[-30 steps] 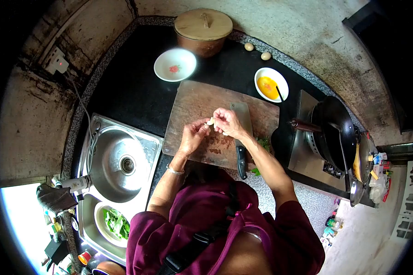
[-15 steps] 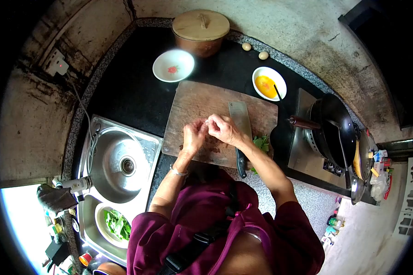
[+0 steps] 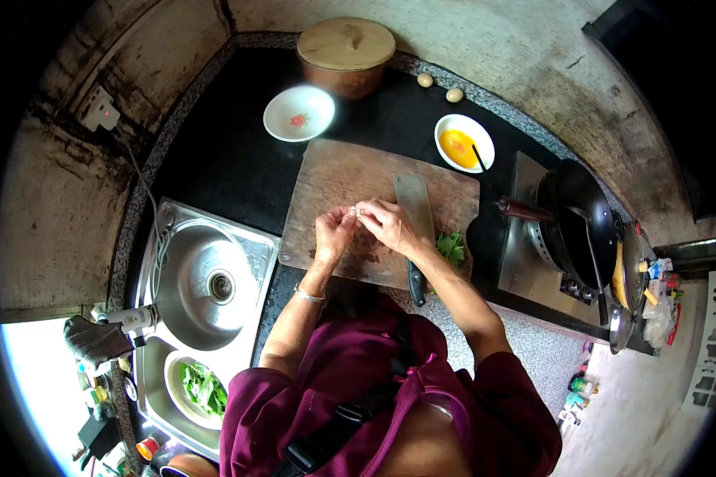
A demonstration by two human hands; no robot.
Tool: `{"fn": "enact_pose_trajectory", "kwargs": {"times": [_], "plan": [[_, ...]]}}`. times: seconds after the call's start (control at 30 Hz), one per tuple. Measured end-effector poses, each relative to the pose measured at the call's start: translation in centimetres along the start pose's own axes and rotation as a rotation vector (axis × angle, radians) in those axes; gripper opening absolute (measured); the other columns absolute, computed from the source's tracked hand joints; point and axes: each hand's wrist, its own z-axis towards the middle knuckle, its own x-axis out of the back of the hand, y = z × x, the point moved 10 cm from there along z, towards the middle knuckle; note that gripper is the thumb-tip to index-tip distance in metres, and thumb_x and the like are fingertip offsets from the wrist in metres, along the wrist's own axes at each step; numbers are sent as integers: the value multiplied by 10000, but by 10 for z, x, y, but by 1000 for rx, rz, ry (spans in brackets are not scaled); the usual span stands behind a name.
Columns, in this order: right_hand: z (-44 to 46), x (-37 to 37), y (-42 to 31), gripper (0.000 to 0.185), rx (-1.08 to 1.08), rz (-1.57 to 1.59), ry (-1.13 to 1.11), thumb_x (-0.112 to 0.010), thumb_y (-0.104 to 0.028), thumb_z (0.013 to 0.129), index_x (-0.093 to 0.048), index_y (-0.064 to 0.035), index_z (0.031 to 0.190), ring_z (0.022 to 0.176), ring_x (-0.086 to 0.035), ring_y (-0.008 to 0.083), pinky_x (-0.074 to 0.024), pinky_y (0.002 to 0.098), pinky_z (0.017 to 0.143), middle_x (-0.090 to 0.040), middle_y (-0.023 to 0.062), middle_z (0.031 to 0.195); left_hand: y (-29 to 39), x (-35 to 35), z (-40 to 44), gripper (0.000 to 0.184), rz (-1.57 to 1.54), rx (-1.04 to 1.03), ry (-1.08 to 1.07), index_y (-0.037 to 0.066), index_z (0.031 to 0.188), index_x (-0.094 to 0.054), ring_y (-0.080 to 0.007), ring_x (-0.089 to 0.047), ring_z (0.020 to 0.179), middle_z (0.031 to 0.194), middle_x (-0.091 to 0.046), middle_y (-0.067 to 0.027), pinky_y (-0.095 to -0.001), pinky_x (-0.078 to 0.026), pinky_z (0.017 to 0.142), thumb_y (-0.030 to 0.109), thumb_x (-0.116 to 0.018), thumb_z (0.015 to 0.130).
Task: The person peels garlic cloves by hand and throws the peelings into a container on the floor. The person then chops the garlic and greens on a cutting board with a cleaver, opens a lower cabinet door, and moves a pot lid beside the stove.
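In the middle of the frame, over the wooden board [image 3: 334, 171], the left hand [image 3: 332, 236] and the right hand [image 3: 391, 226] pinch a small pale bit [image 3: 359, 211] with their fingertips. Small, soft moves should work best. The big knife [image 3: 413, 195] lies close by, so the right arm should mind its edge.

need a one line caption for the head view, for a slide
Two bare hands pinch a small pale piece above a worn wooden cutting board, beside a black-handled cleaver
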Motion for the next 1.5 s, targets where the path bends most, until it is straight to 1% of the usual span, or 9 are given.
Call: {"fn": "enact_pose_trajectory", "kwargs": {"times": [0.2, 0.33, 0.43, 0.73, 0.87, 1.1, 1.27, 1.43, 1.5], "plan": [[-3, 3, 2, 80, 87, -107, 70, -584, -44, 812, -567, -3, 879, 604, -597, 208, -478, 311, 521, -603, 102, 743, -15, 0, 8, 189, 246, -63, -86, 1, 994, -622, -30, -426, 509, 648, -549, 24, -171, -341, 451, 129, -526, 895], [-13, -17, 69, 51, -536, 492, 9, -541, -74, 868, -575, -36, 873, 540, -498, 44, -399, 182, 459, -563, -13, 682, -24, 6, 7, 230, 260, -45, -55, 7, 1076, -608, -29, -429, 530, 646, -545, 27, -170, -345, 478, 114, -505, 900], [-17, -14, 78, 54, -650, 701, 3, -556, -90, 872, -566, -40, 889, 534, -496, 44, -398, 182, 445, -553, -13, 674, -16, 6, 5, 249, 342, -92, -84, 18, 1112, -596, -29, -441, 540, 647, -540, 33, -174, -358, 485, 103, -499, 899], [-14, -2, 85, 60, -635, 629, -61, -567, -78, 862, -585, -21, 859, 549, -495, 35, -395, 163, 467, -553, -19, 672, 31, 0, -4, 248, 776, -387, -29, 6, 1042, -626, -124, -606, 631, 719, -656, -110, -274, -478, 587, 110, -582, 822], [-17, -2, 78, 53, -602, 619, -112, -571, -77, 858, -588, -26, 864, 547, -499, 29, -394, 163, 467, -556, -22, 671, 9, -3, -9, 437, 1047, -350, -160, 114, 1210, -524, -357, -613, 799, 811, -627, -216, -417, -484, 720, 91, -571, 775], [-18, 4, 74, 47, -640, 636, -71, -570, -64, 852, -590, -21, 852, 527, -498, 32, -397, 166, 450, -561, -13, 659, -3, 18, -14, 601, 868, -126, -160, 175, 1331, -367, -392, -587, 838, 873, -621, -218, -453, -470, 758, 92, -575, 774], [-23, -7, 77, 52, -663, 698, -67, -564, -58, 853, -592, -14, 848, 522, -495, 33, -403, 169, 447, -563, -6, 649, -6, -3, -33, 629, 1476, -124, -292, 209, 1379, -277, -378, -613, 732, 769, -624, -201, -483, -483, 673, 136, -547, 815], [-25, -10, 67, 66, -632, 701, -102, -566, -82, 863, -581, -18, 868, 559, -505, 47, -414, 178, 495, -566, -1, 674, -6, 4, -30, 643, 1484, -164, -373, 227, 1389, -249, -365, -620, 718, 757, -614, -216, -461, -490, 648, 132, -536, 821], [-23, -6, 64, 72, -624, 689, -91, -568, -91, 865, -583, -21, 871, 561, -507, 47, -414, 177, 497, -567, -2, 675, 14, 24, -17, 577, 983, -179, -196, 145, 1362, -320, -304, -633, 742, 830, -638, -179, -405, -493, 660, 74, -512, 823]]}}
